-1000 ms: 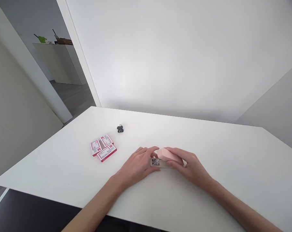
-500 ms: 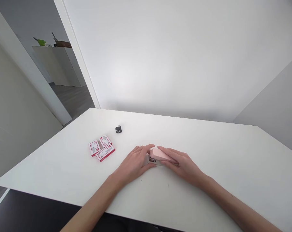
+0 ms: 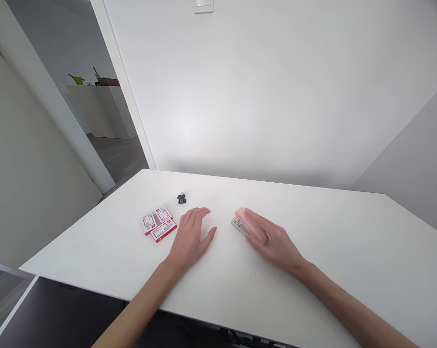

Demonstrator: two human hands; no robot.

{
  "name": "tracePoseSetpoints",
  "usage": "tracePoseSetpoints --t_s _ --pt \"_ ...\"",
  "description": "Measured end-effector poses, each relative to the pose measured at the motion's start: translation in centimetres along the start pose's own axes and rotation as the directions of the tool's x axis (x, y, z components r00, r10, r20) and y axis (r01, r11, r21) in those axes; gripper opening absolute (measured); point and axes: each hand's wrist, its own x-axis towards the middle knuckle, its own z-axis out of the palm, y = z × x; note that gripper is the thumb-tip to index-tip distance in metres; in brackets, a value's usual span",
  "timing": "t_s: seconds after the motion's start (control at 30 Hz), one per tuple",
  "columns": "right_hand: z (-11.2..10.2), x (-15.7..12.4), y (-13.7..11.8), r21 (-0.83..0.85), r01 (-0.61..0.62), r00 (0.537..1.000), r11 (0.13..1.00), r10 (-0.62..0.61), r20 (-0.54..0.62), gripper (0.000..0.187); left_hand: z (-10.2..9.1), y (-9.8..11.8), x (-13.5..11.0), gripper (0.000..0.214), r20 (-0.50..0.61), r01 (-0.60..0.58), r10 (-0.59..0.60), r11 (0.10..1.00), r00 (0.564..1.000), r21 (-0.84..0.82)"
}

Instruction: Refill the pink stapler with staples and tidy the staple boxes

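My right hand (image 3: 276, 244) is wrapped round a pink stapler (image 3: 253, 227) that rests on the table, its front end angled up and to the left. Under the pink top, the stapler's pale base shows a small patterned patch near its front; the rear is hidden in my palm. To the left, my left hand (image 3: 192, 237) is over the tabletop, thumb and fingers apart, with nothing between them. A gap of bare table separates it from the stapler.
Several small red-and-white boxes (image 3: 163, 229) lie together left of my left hand. Behind them sits a small dark staple remover (image 3: 181, 197). The white table (image 3: 323, 222) backs onto a wall, with a doorway at the left.
My left hand has let go of the stapler and moved left, its fingers opening. The stapler, still in my right hand, has turned with its front pointing further away. The view has shifted slightly.
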Motion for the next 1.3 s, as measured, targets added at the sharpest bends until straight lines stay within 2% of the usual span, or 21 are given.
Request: tracePoseSetpoints --t_s 0.1,0.33,0.5,0.67,0.8,0.9,1.0,1.1,1.2,1.3 --pt "-0.3 -0.1 -0.4 0.046 -0.04 0.999 0.998 0.041 -0.018 0.059 -1.1 -1.1 -1.0 0.037 -0.038 0.045 -0.041 0.993 0.998 0.106" --pt "-0.7 0.2 -1.0 0.13 -0.196 0.98 0.972 0.196 0.006 0.053 -5.1 -3.3 -5.0 0.042 -0.127 0.195 -0.162 0.925 0.979 0.326" --pt "-0.3 0.3 -1.2 0.206 -0.252 0.968 0.945 0.249 0.044 0.057 -6.2 -3.9 -7.7 0.05 -0.066 0.195 -0.184 0.911 0.981 0.364" --pt "0.0 0.1 -1.8 0.287 -0.255 0.966 0.923 0.23 0.12 0.062 -5.6 -1.8 -8.1 0.05 0.053 0.114 -0.132 0.959 0.99 0.261" --pt "0.0 0.2 -1.7 0.337 -0.261 0.965 0.905 0.234 0.121 0.063 -4.8 1.4 -7.0 0.049 0.128 0.045 -0.062 0.99 0.99 0.13" --pt "0.0 0.4 -1.0 0.327 -0.272 0.962 0.905 0.255 0.095 0.063 -3.9 3.0 -5.8 0.048 0.207 -0.008 0.002 1.0 0.978 0.03" --pt "0.1 0.6 -0.2 0.299 -0.266 0.964 0.916 0.258 0.065 0.061 -2.8 3.2 -4.4 0.049 0.224 -0.018 0.025 0.999 0.974 -0.036" --pt "0.2 0.7 0.1 0.282 -0.281 0.96 0.917 0.264 0.099 0.063 -1.7 2.6 -3.2 0.055 0.217 0.056 -0.035 0.994 0.976 -0.089" --pt "0.1 0.7 -0.2 0.269 -0.293 0.954 0.918 0.261 0.146 0.063 -1.0 1.9 -2.3 0.057 0.276 0.139 -0.092 0.978 0.957 -0.156" --pt "0.0 0.8 -0.7 0.259 -0.271 0.959 0.927 0.236 0.158 0.058 -0.6 1.9 -1.8 0.062 0.332 0.145 -0.067 0.966 0.941 -0.215"
